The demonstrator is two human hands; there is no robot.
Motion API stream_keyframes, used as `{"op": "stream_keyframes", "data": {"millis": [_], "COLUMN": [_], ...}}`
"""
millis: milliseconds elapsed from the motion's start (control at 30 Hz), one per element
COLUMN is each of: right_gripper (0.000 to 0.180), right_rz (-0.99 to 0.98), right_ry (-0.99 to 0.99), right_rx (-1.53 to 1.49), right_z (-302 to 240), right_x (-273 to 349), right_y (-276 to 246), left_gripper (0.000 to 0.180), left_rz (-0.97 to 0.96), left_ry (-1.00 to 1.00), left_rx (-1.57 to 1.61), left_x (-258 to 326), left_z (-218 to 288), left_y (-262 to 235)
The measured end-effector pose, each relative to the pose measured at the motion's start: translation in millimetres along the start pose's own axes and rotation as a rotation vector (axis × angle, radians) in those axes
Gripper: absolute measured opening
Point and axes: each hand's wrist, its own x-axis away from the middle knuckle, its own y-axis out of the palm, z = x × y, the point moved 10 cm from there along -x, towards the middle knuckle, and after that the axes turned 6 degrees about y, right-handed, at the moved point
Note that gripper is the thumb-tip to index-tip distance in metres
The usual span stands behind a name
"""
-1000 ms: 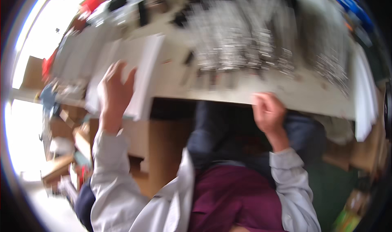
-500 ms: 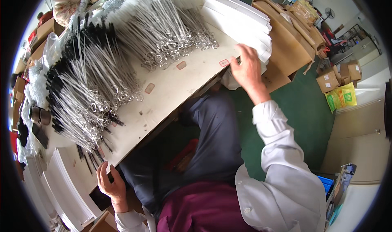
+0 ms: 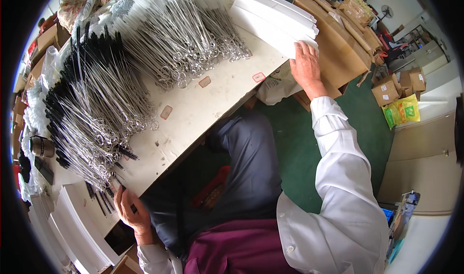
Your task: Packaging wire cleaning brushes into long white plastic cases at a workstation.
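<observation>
My right hand [image 3: 306, 67] reaches out to the end of a stack of long white cardboard boxes [image 3: 270, 14] at the table's far right. Its fingers are stretched out and touch the near end of the stack; no box is lifted. At the near left edge of the table my left hand [image 3: 132, 213] is curved, thumb apart from the fingers, with a small dark patch between them that I cannot make out. Its fingertips are beside loose small black brushes [image 3: 102, 200]. Heaps of wire-handled brushes with black bristles [image 3: 89, 100] and white bristles [image 3: 169, 32] lie on the table [image 3: 193, 107], ring ends toward me.
Several small red-edged labels [image 3: 205, 82] are stuck along the table. A large open cardboard box [image 3: 333, 47] stands beyond its right end, with a plastic bag [image 3: 278, 88] under the corner. White channel-shaped pieces [image 3: 79, 225] stand at lower left. Another person [image 3: 77, 8] is at far left.
My right hand has moved right from the table corner onto the ends of the white boxes. My left hand has shifted slightly, its fingers closer to the loose brushes. The view has moved a little.
</observation>
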Motion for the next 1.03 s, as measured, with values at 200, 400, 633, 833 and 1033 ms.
{"op": "stream_keyframes", "data": {"millis": [200, 400, 633, 833, 1033], "right_gripper": [0.056, 0.055, 0.059, 0.061, 0.071], "right_rz": [0.005, 0.044, 0.213, -0.006, -0.322], "right_ry": [0.009, 0.032, 0.265, -0.045, -0.630], "right_rx": [-0.045, -0.066, -0.632, -1.027, -1.036], "right_z": [4.7, 10.5, 43.6, -111.4, -253.3], "right_x": [-5.3, -0.7, 0.8, 49.0, 129.0], "right_y": [-10.3, -27.7, -52.1, -161.9, -187.9], "left_gripper": [0.024, 0.024, 0.028, 0.032, 0.055], "left_rz": [-0.018, -0.001, -0.018, -0.041, -0.247], "left_ry": [0.016, 0.026, -0.001, 0.249, 0.388], "left_rx": [-0.051, -0.064, 0.044, 0.099, 0.194], "left_x": [-2.1, -2.8, -10.8, -42.0, -68.8], "left_z": [2.0, 2.3, 11.7, 93.0, 169.2], "left_y": [2.1, 3.2, -4.3, -39.5, -42.9]}}
